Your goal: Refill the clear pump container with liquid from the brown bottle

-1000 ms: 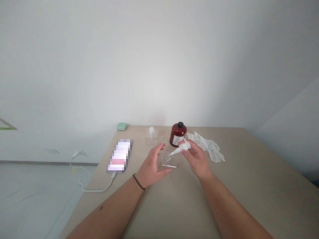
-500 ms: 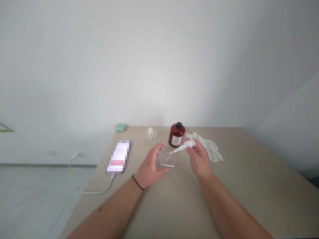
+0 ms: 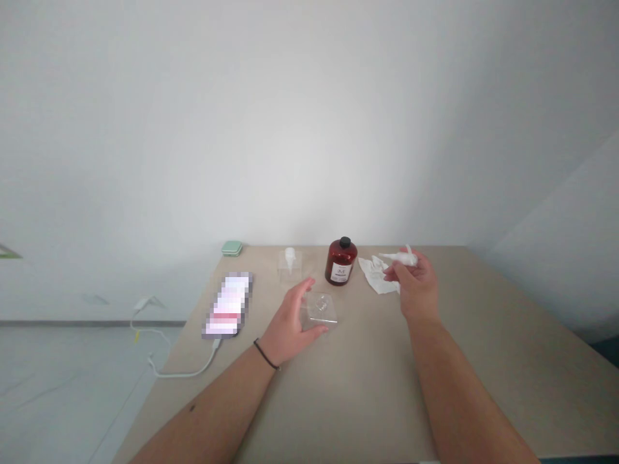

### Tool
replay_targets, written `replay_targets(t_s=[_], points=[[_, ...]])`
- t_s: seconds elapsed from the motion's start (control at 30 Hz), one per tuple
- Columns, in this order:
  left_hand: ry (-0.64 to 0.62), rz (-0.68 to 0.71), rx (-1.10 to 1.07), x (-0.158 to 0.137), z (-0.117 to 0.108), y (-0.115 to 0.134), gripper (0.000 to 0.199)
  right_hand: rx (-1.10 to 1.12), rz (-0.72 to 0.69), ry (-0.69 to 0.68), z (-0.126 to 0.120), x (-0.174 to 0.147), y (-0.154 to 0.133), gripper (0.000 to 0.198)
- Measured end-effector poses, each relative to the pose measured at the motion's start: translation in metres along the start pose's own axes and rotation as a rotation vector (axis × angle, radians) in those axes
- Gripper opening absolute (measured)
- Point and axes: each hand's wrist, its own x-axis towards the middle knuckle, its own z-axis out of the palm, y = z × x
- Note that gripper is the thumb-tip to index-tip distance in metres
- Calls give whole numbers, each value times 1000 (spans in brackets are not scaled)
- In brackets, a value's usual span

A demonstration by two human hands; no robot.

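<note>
My left hand (image 3: 286,327) is curved around a clear plastic stand (image 3: 323,310), its thumb along the near side and its fingers at the left and far side. A small round opening shows in the stand's top. Out to the right, my right hand (image 3: 416,283) is closed on a small white piece with a long tapered tip (image 3: 401,258), the tip pointing left. This piece is held above the white gloves (image 3: 380,276), which the hand partly hides. Behind the left hand, a similar white tapered piece (image 3: 290,258) stands in a second clear stand (image 3: 285,273).
A dark red bottle (image 3: 341,262) with a black cap and white label stands at the back middle. On the left lies a phone (image 3: 228,305) with a white charging cable (image 3: 188,374). A small green case (image 3: 232,249) sits at the back left corner.
My right hand has carried the white tapered piece away from the clear stand, to the right and back over the gloves. My left hand has stayed at the stand.
</note>
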Motion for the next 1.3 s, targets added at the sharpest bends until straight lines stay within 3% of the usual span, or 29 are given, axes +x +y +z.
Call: replay_targets(t_s=[0.1,0.23,0.33,0.43,0.7,1.0,1.3], points=[[5,0,1,0,0,-1,92,-158,74,-35,-9,12,15,51],[7,0,-13,-1,0,-1,92,-621,66,-156,-15,18,31,50],[4,-3,-18,0,0,-1,92,-943,55,-270,-14,15,32,49],[1,-8,-10,0,0,-1,91,-1095,44,-382,-7,9,29,49],[0,-8,10,0,0,0,89,-1260,33,-493,6,1,32,48],[-8,-17,1,1,-1,1,88,-1265,60,-513,5,0,30,51],[-32,-47,-17,1,-1,0,89,-1224,22,-390,7,-3,14,47]])
